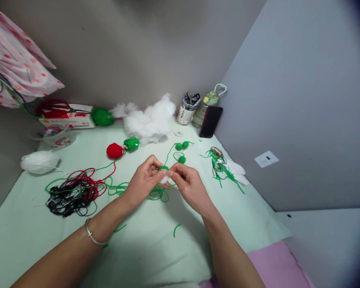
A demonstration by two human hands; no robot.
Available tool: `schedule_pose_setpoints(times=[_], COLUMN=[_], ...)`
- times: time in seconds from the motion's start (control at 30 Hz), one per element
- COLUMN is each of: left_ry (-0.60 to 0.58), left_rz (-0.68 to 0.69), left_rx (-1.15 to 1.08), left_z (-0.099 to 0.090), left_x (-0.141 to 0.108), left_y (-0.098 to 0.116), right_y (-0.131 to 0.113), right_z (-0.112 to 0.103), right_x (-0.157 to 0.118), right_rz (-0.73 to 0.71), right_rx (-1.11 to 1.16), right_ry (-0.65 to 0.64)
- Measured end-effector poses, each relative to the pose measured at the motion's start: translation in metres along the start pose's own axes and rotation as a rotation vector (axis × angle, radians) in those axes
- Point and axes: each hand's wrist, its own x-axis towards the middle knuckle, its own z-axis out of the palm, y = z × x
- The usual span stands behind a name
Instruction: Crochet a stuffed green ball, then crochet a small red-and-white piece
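Observation:
Between my two hands is a small green crocheted piece with a tuft of white stuffing at its underside. My left hand pinches the piece from the left. The fingertips of my right hand press together at the white tuft. A green yarn strand runs up from the piece toward small green crocheted balls on the table. Another green ball lies just beyond my right hand. Loose green yarn spreads under my hands, with a bit of yellow partly hidden there.
A heap of white stuffing sits at the back, near a red yarn ball and green yarn. Tangled black yarn lies left, yarn scraps right. A phone leans on a bottle beside a pen jar.

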Motion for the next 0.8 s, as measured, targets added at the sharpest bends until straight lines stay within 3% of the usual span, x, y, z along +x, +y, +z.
schedule_pose_setpoints(times=[0.13,0.27,0.4,0.6,0.8], left_ry=[0.137,0.139,0.073,-0.104,0.011], left_rz=[0.036,-0.03,-0.083,-0.037,0.031], left_rx=[-0.007,-0.077,-0.136,-0.204,-0.162], left_z=[0.004,0.005,0.001,-0.01,-0.004], left_x=[0.005,0.007,0.003,0.0,-0.001], left_y=[-0.01,-0.013,-0.001,0.013,0.004], right_y=[0.003,0.011,0.015,0.012,0.01], right_z=[0.014,0.02,0.015,0.005,0.01], right_x=[-0.002,0.003,0.006,0.01,0.009], right_rz=[-0.052,-0.052,0.0,0.006,-0.016], right_rx=[-0.192,-0.246,-0.118,0.203,0.213], right_ry=[0.026,0.072,0.133,0.169,0.13])
